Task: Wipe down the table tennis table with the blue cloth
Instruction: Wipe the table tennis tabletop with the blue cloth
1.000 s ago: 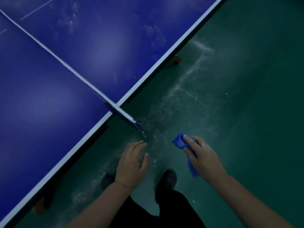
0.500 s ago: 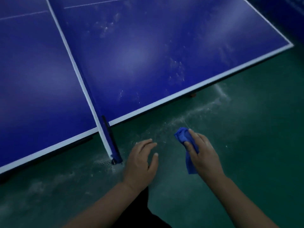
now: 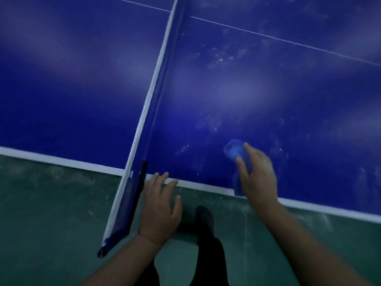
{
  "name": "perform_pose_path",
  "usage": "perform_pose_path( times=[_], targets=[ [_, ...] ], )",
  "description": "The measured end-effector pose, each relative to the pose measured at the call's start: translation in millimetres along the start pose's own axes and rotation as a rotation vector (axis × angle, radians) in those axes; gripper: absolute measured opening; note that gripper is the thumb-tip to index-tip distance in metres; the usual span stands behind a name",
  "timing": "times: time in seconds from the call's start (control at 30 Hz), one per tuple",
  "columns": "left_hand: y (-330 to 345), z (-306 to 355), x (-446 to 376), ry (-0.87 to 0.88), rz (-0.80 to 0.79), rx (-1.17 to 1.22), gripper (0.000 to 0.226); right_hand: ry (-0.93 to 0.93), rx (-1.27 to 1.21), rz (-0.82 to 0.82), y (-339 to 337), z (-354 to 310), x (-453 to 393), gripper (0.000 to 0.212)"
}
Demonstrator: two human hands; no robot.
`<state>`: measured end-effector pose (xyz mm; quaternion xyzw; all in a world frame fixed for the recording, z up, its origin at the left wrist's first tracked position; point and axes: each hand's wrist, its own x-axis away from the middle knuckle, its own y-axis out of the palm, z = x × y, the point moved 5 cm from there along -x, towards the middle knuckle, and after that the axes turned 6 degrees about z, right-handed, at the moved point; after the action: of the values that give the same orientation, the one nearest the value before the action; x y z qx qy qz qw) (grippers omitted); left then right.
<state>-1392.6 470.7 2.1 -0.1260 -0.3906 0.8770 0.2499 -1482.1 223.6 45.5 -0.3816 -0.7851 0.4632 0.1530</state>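
The blue table tennis table [image 3: 257, 96] fills the upper view, its surface flecked with pale dust and smudges. My right hand [image 3: 257, 174] grips the bunched blue cloth [image 3: 234, 150] over the table's near right part, just inside the white side edge; part of the cloth hangs below my palm. My left hand [image 3: 160, 205] hovers with fingers spread and holds nothing, at the table's edge beside the net post. The net [image 3: 152, 96] with its white top band runs from the near edge away across the table.
The net's end and clamp [image 3: 123, 215] stick out past the table edge, just left of my left hand. Below is a dusty green floor [image 3: 51, 213]. My dark trouser legs and a shoe [image 3: 204, 217] stand close to the table's side.
I have turned to face the table and come closer. My right hand with the cloth has moved from above the floor to above the table surface. My left hand now reaches the table edge.
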Motion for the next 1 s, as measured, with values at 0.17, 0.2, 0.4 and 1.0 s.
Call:
perform_pose_path(
  times=[0.17,0.2,0.4,1.0],
  targets=[
    [13.9,-5.9,-45.4,-0.135,0.117,-0.15,0.046,-0.3,0.01,0.051,54.6,7.6,-157.2,0.045],
    [15.7,-9.7,-48.2,-0.189,0.141,-0.158,0.046,-0.333,0.052,-0.005,71.2,11.3,-180.2,0.046],
    [25.3,-18.4,-25.9,-0.282,0.238,-0.239,0.044,-0.396,0.319,-0.171,147.1,28.1,-242.7,0.051],
    [26.9,-37.4,40.5,-0.431,0.265,-0.333,0.057,-0.402,0.362,-0.143,163.1,-10.9,-196.3,0.053]
  ],
)
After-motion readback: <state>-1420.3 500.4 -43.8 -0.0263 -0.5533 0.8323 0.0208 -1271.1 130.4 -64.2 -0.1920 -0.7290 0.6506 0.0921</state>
